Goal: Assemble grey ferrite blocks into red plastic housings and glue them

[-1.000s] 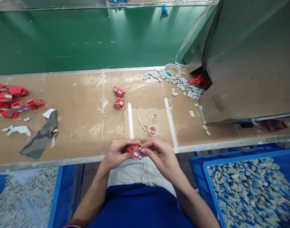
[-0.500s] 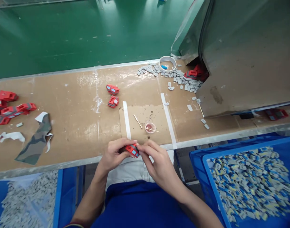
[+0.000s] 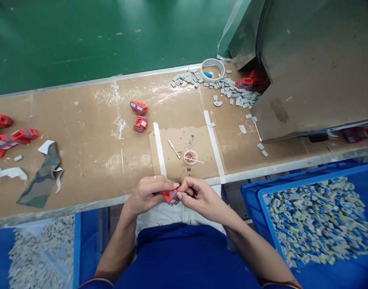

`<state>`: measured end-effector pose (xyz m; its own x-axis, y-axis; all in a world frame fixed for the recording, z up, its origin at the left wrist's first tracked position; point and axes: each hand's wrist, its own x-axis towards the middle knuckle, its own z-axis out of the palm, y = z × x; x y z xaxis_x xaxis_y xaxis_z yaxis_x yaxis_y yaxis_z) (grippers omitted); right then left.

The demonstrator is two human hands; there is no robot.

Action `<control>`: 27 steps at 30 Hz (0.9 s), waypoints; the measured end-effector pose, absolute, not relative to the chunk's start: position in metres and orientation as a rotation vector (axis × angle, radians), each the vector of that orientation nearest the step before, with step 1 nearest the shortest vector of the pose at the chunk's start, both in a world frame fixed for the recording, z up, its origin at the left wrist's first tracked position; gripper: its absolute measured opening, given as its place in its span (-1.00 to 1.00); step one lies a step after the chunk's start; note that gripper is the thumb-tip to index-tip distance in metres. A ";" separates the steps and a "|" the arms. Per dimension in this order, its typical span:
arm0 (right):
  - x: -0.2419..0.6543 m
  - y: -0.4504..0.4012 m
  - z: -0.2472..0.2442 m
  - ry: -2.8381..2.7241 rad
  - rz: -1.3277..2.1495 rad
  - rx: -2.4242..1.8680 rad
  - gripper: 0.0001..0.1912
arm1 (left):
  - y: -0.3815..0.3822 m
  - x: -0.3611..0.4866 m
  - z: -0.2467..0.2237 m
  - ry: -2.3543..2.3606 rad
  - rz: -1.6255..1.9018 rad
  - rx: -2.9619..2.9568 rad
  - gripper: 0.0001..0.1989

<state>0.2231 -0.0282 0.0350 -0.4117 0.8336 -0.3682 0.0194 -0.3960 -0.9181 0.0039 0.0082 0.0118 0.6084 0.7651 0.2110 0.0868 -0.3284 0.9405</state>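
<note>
Green flooring fills the background beyond a long brown counter [image 3: 90, 132], whose near edge I take as the landmark for all positions. Just below that edge, over the lap, the left hand [image 3: 148, 194] and the right hand [image 3: 199, 194] meet around a small red part [image 3: 171, 197]. I see the left hand's fingers curled over the part from the left, grasping it, while the right hand's thumb and forefinger pinch its right end; both hands are closed on it. The part shows a pale blue-grey panel on its face, and most of its body is hidden by the fingers.

Just past the counter edge, directly ahead of the hands, lies a cardboard patch [image 3: 187, 150] bordered by two white tape strips. On it sit a small pink dish [image 3: 190, 157] with a thin stick resting across it and a second wooden stick [image 3: 174, 149] to its left. Farther from the edge, two more red parts [image 3: 139, 115] lie near each other. A heap of grey chips [image 3: 232, 90] and a white tape roll [image 3: 212, 69] lie at the far side, beside a large grey housing [image 3: 316, 68]. A camouflage cloth scrap [image 3: 41, 180] lies well to the left. Below the edge on the right, I see a blue bin [image 3: 262, 204] filled with small pieces.
</note>
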 end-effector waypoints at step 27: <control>0.209 -0.034 0.030 -1.590 1.025 -1.192 -0.68 | -0.003 0.007 0.006 0.842 1.032 1.463 -0.92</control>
